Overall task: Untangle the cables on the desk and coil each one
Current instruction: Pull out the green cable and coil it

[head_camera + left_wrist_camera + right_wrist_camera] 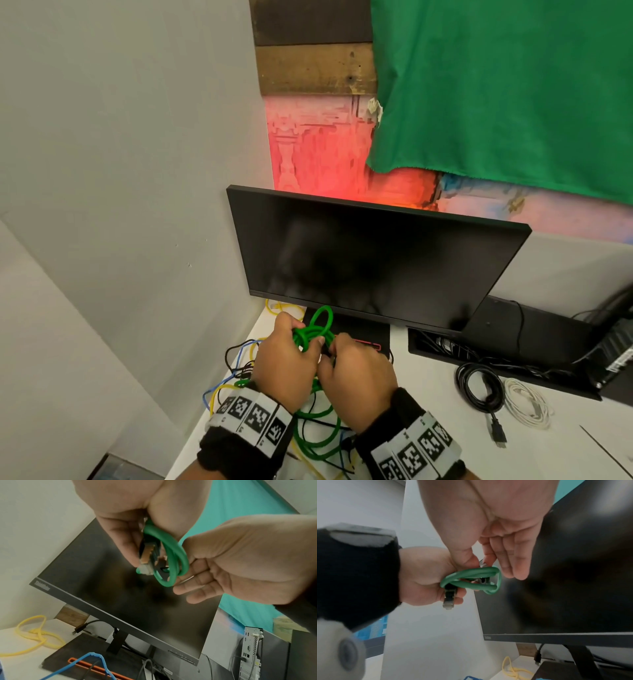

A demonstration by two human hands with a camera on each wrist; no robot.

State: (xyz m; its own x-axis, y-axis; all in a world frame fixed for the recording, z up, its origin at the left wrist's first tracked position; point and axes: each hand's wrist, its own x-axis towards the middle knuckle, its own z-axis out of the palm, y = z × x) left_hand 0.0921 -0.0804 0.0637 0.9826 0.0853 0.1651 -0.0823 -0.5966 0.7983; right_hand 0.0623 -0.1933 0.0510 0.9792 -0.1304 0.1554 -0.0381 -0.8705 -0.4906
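Note:
Both hands hold a green cable (322, 322) up in front of the monitor. My left hand (291, 356) grips a small bunch of its loops (173, 555) together with its clear plug (145, 568), fingers curled round them. From the right, my right hand (356, 373) pinches the same loops (476, 572) between thumb and forefinger, the other fingers nearly straight. The rest of the green cable hangs down into a loose tangle (318, 442) on the desk under my wrists, mixed with yellow (219, 390), blue (209, 394) and black (233, 353) cables.
A dark monitor (370, 260) stands just behind the hands on the white desk (428, 428). A coiled black cable (479, 387) and a coiled white one (527, 404) lie at the right. A yellow coil (34, 632) lies beside the monitor's foot. A wall closes the left side.

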